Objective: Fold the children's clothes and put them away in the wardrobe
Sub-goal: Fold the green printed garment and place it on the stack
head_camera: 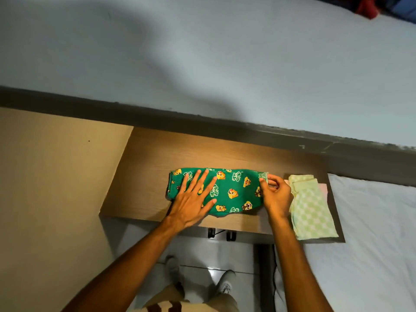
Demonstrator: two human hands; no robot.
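Green children's trousers [234, 192] with a cartoon chipmunk print lie flat across a small wooden table [144, 181], waistband to the left. My left hand [193, 199] rests flat on the left half of the trousers, fingers spread. At the right end, my right hand [275, 194] pinches the trouser hem between thumb and fingers. A folded pale green checked garment [313, 212] lies on the table just right of my right hand, on top of something pink [324, 188].
A bed with a pale blue sheet [371, 244] adjoins the table on the right. A pale blue wall rises behind, above a grey baseboard [157, 118]. Red and blue fabric [369, 7] shows at the top right. My feet stand on the tiled floor [202, 255] below.
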